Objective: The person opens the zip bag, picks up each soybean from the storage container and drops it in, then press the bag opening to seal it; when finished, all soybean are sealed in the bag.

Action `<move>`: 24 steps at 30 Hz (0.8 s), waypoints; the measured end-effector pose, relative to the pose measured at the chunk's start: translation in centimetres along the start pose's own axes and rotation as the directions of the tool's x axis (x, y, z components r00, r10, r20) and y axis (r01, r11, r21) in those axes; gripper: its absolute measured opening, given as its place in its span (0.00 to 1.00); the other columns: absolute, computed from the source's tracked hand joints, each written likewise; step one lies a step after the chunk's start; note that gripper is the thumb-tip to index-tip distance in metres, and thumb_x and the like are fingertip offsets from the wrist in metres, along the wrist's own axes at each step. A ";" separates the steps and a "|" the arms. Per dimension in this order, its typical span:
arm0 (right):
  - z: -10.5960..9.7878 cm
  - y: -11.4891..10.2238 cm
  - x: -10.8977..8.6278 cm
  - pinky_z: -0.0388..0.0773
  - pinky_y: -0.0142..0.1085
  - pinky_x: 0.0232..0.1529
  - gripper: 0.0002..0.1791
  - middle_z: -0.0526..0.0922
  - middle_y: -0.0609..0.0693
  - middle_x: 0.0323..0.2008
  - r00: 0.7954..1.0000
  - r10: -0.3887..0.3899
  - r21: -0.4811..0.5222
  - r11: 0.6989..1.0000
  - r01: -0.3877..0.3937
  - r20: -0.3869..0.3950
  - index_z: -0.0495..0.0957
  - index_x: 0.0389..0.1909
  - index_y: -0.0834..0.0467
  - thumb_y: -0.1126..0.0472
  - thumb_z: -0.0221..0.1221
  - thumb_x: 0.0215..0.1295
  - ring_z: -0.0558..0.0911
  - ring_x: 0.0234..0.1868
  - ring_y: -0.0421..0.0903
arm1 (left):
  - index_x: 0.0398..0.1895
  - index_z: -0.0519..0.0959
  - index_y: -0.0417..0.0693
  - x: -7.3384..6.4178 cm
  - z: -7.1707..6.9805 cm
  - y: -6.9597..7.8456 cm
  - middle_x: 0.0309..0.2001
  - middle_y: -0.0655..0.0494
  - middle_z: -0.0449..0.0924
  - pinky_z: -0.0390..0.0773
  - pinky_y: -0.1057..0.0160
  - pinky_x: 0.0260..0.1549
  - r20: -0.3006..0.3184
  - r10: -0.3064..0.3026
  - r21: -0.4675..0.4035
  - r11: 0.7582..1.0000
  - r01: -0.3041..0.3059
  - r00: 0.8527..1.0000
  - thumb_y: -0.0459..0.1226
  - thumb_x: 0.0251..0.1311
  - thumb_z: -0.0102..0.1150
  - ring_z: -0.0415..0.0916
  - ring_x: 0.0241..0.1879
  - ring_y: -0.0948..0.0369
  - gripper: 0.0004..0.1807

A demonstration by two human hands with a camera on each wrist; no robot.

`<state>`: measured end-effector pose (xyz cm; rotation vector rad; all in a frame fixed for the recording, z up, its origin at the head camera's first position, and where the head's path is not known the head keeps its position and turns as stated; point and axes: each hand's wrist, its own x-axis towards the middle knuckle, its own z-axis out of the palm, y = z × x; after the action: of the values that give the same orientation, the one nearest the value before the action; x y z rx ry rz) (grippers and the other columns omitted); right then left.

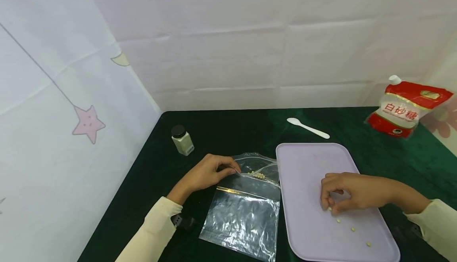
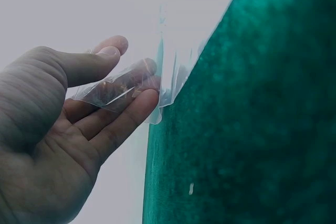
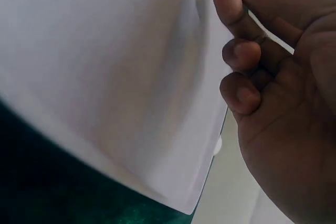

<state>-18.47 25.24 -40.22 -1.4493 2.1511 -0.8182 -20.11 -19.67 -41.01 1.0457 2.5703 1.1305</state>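
My left hand point(image 1: 210, 171) pinches the upper left edge of a clear zip bag point(image 1: 239, 222) between thumb and fingers. Through the film near its mouth, a cluster of small yellow pellets point(image 1: 260, 175) shows. In the left wrist view, the clear film point(image 2: 113, 95) runs between the thumb and the fingers. Over the lilac tray point(image 1: 303, 167), my right hand point(image 1: 348, 192) reaches down, thumb and index fingertips meeting round a small yellow pellet point(image 1: 330, 209). Several loose pellets point(image 1: 352, 229) lie in a slanting row on the tray, close to that hand. Those two fingertips are cut off in the right wrist view.
Behind the tray lies a white plastic spoon point(image 1: 308, 128). A small bottle with a black cap point(image 1: 183, 140) is beyond my left hand. A red and white sugar pouch point(image 1: 403, 109) stands at the far right. The table point(image 1: 228, 131) has a dark green cover, with cloth hanging behind.
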 end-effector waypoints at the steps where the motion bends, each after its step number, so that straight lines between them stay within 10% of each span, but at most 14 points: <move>1: 0.1 0.1 -0.1 0.73 0.31 0.38 0.10 0.78 0.35 0.37 1.000 0.003 -0.010 1.000 -0.003 -0.009 0.81 0.45 0.39 0.54 0.67 0.65 0.75 0.41 0.36 | 0.47 0.85 0.58 0.0 0.0 0.0 0.46 0.71 0.84 0.80 0.60 0.43 -0.001 0.001 -0.001 1.000 -0.001 1.000 0.38 0.73 0.56 0.79 0.43 0.67 0.09; 17: 0.5 0.5 0.0 0.74 0.29 0.37 0.06 0.77 0.31 0.34 0.995 0.071 -0.073 0.994 -0.077 -0.075 0.80 0.40 0.36 0.52 0.66 0.66 0.75 0.38 0.35 | 0.47 0.84 0.59 0.1 -0.3 0.0 0.47 0.71 0.84 0.80 0.62 0.43 -0.005 0.010 0.009 1.000 -0.010 1.000 0.38 0.73 0.56 0.79 0.42 0.67 0.08; 24: -0.1 -0.3 1.8 0.73 0.32 0.32 0.06 0.78 0.33 0.37 0.969 0.025 -0.056 0.998 -0.040 -0.246 0.81 0.42 0.40 0.54 0.65 0.68 0.74 0.35 0.36 | 0.47 0.85 0.57 -0.1 -0.1 0.3 0.47 0.70 0.84 0.79 0.60 0.45 0.007 -0.012 -0.010 1.000 0.013 1.000 0.38 0.73 0.56 0.79 0.45 0.68 0.08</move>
<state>-19.02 23.49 -39.99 -1.4001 2.3943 -0.9728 -19.97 -19.65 -40.74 1.0279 2.5595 1.1342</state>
